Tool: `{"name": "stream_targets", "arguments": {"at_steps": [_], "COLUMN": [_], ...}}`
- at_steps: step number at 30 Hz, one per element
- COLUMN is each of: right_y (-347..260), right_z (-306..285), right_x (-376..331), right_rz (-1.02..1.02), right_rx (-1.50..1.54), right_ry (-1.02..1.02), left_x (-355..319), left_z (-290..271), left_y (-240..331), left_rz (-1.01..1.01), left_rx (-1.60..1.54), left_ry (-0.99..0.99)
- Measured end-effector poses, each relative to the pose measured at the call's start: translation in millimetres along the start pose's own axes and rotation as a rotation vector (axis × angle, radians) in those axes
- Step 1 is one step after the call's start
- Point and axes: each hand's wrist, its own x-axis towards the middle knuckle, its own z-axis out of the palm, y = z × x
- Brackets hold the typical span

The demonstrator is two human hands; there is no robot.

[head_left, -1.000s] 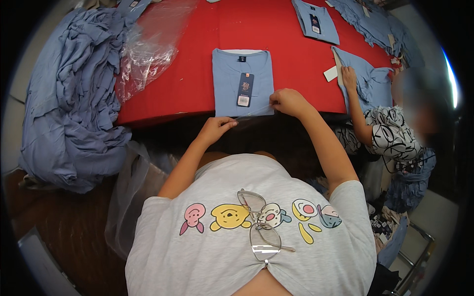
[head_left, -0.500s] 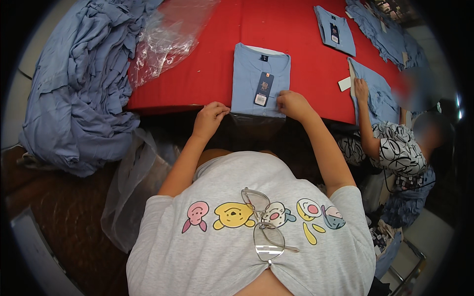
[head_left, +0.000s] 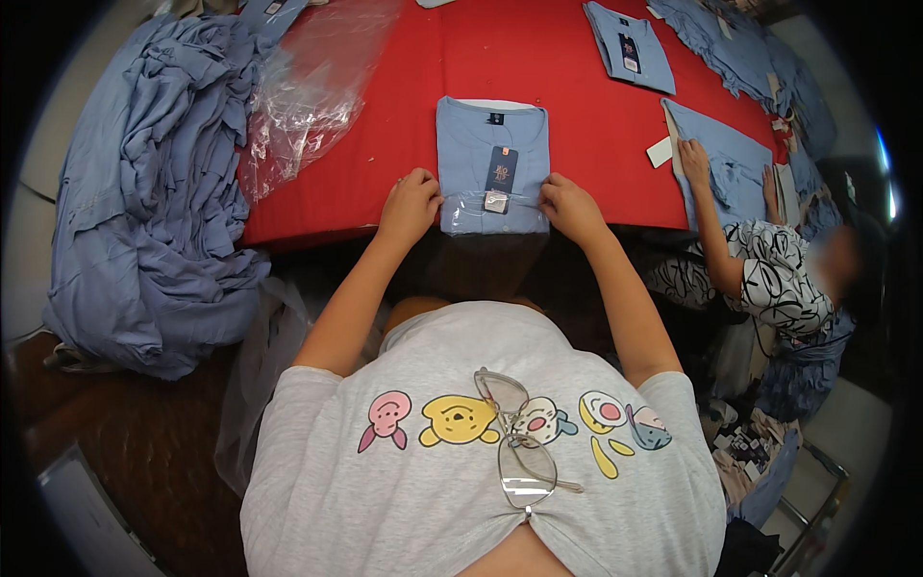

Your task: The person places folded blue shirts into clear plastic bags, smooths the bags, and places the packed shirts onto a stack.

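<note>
In front of me a folded light-blue shirt (head_left: 461, 159) lies at the table's near edge, its collar facing away. A dark hang tag (head_left: 502, 171) rests on its front. The shirt's near end is inside a clear plastic bag (head_left: 466, 219), whose mouth crosses the lower part of the tag. My left hand (head_left: 411, 206) pinches the bag at the shirt's left side. On the right side my right hand (head_left: 571, 206) is closed on the bag's other edge, fingertips against the shirt.
The table has a red cloth (head_left: 404, 115). Heaped blue garments (head_left: 154, 202) hang at the left, beside loose clear plastic bags (head_left: 308, 125). Another folded shirt (head_left: 635, 58) lies at the far right. A co-worker's hand (head_left: 694, 163) presses a blue garment (head_left: 731, 159) on the right.
Both hands have moved the bag's mouth away from me, up over the shirt's near end and the tag's lower part. A co-worker's second hand now shows on the right.
</note>
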Motion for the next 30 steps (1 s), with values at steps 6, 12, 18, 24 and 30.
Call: {"name": "stream_targets", "arguments": {"at_steps": [6, 12, 18, 24, 30], "right_y": [14.8, 29.6, 38.2, 49.5, 58.5], "right_z": [5.7, 13.2, 7.1, -8.0, -27.0], "right_x": [12.7, 41.4, 49.8, 77.2, 105.7], "right_rz": [-0.036, 0.079, -0.064, -0.026, 0.018], "right_rx": [-0.031, -0.004, -0.091, -0.116, 0.001], "right_ry": [0.067, 0.043, 0.131, -0.057, -0.123], "left_x": [18.0, 33.2, 59.1, 81.2, 112.4], "left_z": [19.6, 25.7, 14.8, 10.9, 5.1], "left_y": [-17.5, -26.8, -28.1, -28.0, -29.0], "left_rz": [0.215, 0.032, 0.243, 0.168, 0.04], "left_rx": [0.009, -0.065, 0.212, 0.192, 0.224], "left_ry": [0.082, 0.079, 0.087, 0.027, -0.09]}}
